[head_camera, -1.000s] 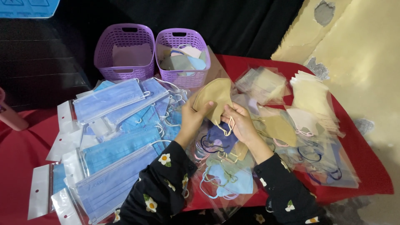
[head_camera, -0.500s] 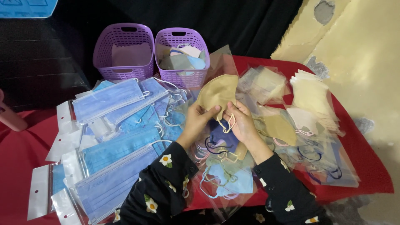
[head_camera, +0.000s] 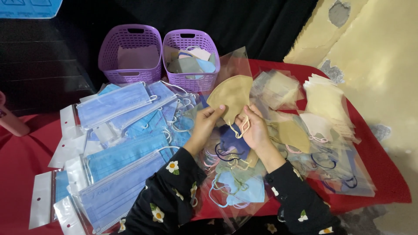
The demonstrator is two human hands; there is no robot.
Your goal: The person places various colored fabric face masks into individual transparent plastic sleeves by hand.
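Above the middle of the red table (head_camera: 383, 174), the left hand (head_camera: 205, 124) and the right hand (head_camera: 254, 128) together hold up a tan folded face mask (head_camera: 230, 96); the left hand's fingers pinch its lower left edge, the right hand's fingers close on its lower right edge, and the mask's pale ear loops (head_camera: 240, 127) dangle between the two hands; both arms wear black sleeves with white flowers (head_camera: 170, 191). Just behind the mask stands a clear plastic sleeve (head_camera: 235, 61); under the hands lies a heap of loose masks in dark blue, light blue and tan (head_camera: 237, 182); to the left are stacked packets of blue flat masks (head_camera: 117, 143); to the right, cream and tan masks in clear sleeves (head_camera: 324, 104). At the far edge sit two purple baskets, the left one (head_camera: 129, 54) nearly bare, the right one (head_camera: 190, 58) holding several masks.
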